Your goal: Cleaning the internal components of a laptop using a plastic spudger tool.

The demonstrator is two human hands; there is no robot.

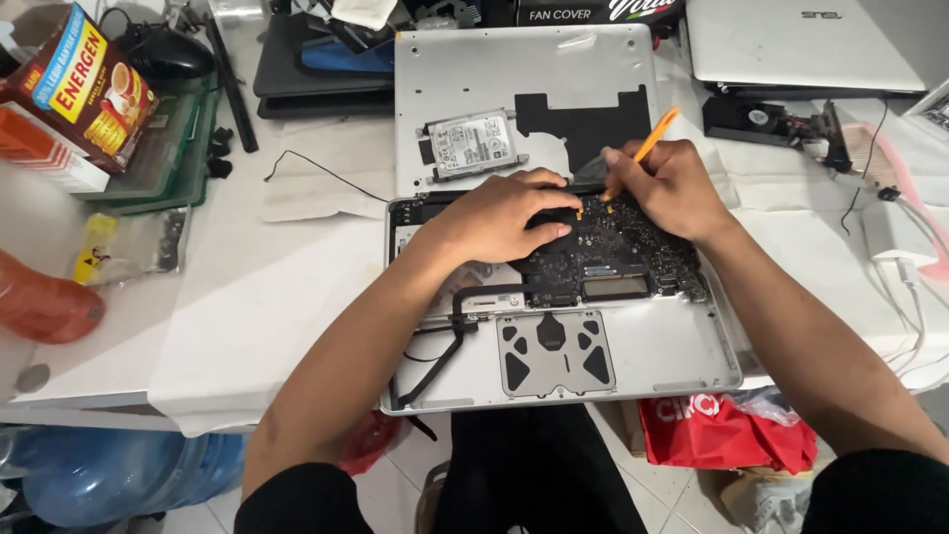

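An opened silver laptop body (652, 351) lies in front of me, with its dark circuit board (603, 259) bare. My left hand (504, 216) rests on the board's upper left part, fingers curled and pressing down. My right hand (670, 186) grips a thin orange pry tool (647, 146) like a pen. The tool's tip touches the board's top edge, near my left fingertips. Behind the hands lies the removed silver bottom cover (524, 74), with a hard drive (473, 143) resting on it.
A red and yellow box (84, 84) and a green tray (163, 158) stand at the far left. A closed silver laptop (801, 44) and a small fan part (761, 119) sit at the back right. White cables (905, 272) lie at right. A blue water jug (109, 475) stands under the table.
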